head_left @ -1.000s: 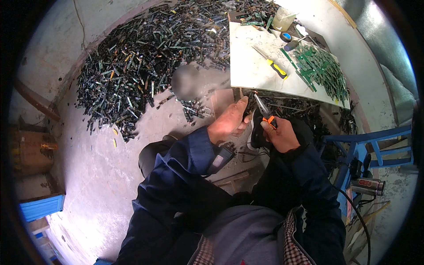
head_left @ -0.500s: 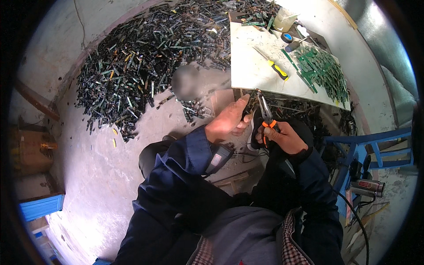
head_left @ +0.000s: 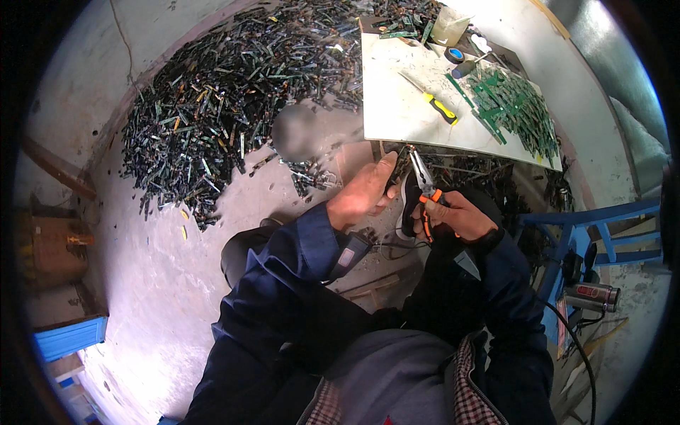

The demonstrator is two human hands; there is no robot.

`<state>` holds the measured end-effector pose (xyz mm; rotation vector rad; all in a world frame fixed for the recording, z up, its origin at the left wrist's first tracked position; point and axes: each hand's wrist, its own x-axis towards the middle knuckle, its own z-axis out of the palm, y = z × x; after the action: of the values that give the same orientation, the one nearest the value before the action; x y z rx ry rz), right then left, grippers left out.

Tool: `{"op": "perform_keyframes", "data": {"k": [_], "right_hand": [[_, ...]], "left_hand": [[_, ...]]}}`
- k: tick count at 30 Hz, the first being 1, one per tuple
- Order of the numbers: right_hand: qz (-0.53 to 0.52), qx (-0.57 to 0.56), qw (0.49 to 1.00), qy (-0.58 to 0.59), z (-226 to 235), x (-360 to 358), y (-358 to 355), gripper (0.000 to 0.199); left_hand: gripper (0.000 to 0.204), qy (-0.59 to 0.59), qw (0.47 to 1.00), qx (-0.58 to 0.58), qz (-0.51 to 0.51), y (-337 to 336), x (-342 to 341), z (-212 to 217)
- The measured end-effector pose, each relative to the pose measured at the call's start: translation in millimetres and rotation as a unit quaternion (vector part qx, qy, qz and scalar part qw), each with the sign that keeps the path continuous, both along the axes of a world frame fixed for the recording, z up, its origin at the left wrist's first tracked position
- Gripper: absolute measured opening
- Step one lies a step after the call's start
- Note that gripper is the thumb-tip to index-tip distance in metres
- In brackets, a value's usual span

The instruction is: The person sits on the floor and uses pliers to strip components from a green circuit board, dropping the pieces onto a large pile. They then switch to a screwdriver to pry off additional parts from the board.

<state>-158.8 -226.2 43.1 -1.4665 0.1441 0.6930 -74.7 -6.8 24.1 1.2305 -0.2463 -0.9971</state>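
Note:
My right hand (head_left: 459,214) grips a pair of pliers (head_left: 423,185) with orange and black handles, its jaws pointing up toward the edge of the white table (head_left: 404,117). My left hand (head_left: 365,193) is closed on a small dark part held right beside the plier jaws; the part is mostly hidden by my fingers. Both hands meet just below the table's near edge.
A yellow-handled screwdriver (head_left: 433,103), a heap of green strips (head_left: 516,103), a tape roll (head_left: 455,54) and a clear container (head_left: 450,27) lie on the table. A big pile of dark and green scrap strips (head_left: 219,106) covers the floor to the left. A blue frame (head_left: 602,227) stands right.
Both hands have lifted slightly toward the table edge, and the pliers have tipped more upright. My left hand stays at the jaws.

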Motion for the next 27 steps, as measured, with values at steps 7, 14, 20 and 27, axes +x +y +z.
{"op": "perform_keyframes", "data": {"k": [7, 14, 20, 27], "right_hand": [[-0.003, -0.007, 0.999, 0.033, 5.3, -0.4, -4.1, 0.035], [0.025, -0.03, 0.999, 0.03, 8.9, 2.2, -7.1, 0.036], [0.003, -0.003, 0.999, 0.053, -1.3, 1.3, -11.9, 0.038], [0.04, -0.028, 0.999, 0.006, -1.7, 1.4, -13.3, 0.037]], "left_hand": [[0.062, 0.01, 1.0, -0.003, -0.003, -1.6, -0.7, -0.1], [0.06, 0.024, 1.0, -0.002, 0.001, -0.1, -1.4, -3.1], [0.053, 0.016, 0.999, 0.035, -0.003, 0.8, -1.1, -2.4], [0.06, -0.028, 0.999, 0.041, -0.018, 0.5, -1.7, -3.6]]}}
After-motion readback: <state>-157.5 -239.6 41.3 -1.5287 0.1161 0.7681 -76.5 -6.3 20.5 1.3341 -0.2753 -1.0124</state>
